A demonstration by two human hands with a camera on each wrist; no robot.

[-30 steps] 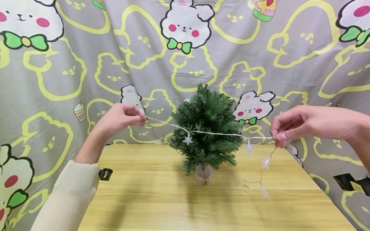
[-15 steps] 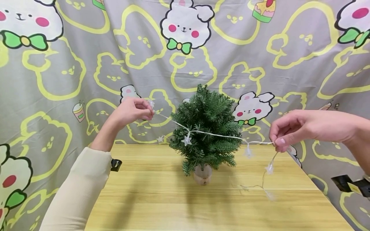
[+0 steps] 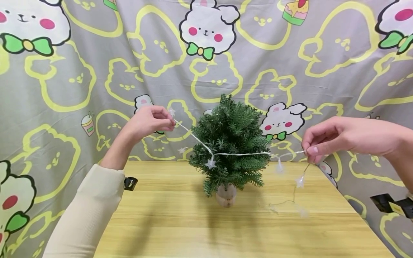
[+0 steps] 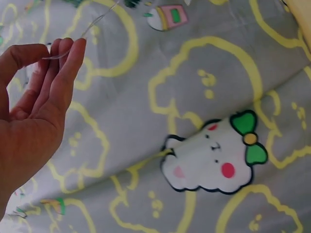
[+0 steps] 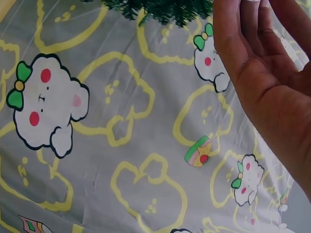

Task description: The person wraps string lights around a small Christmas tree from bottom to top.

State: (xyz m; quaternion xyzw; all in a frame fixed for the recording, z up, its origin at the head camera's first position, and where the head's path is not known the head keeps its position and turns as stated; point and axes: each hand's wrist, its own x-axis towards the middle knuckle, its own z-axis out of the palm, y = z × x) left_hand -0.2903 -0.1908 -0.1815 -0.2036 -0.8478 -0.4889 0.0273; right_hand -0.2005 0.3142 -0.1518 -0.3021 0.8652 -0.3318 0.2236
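A string of fairy lights with clear star-shaped covers stretches between both hands, across the front of a small artificial Christmas tree. My left hand pinches the string left of the tree, higher than the right. In the left wrist view the thin wire runs between the thumb and fingers of the left hand. On the other side my right hand pinches the string between thumb and fingers. From it a loose end dangles with a star over the table. One star hangs against the tree's branches.
The tree stands upright in a pale base on a light wooden table. Close behind the table hangs a grey curtain printed with cartoon animals. A black wrist strap shows at the left sleeve.
My left hand has moved right and up, toward the tree. The string between the hands now sags more. My right hand dipped slightly, then rose back.
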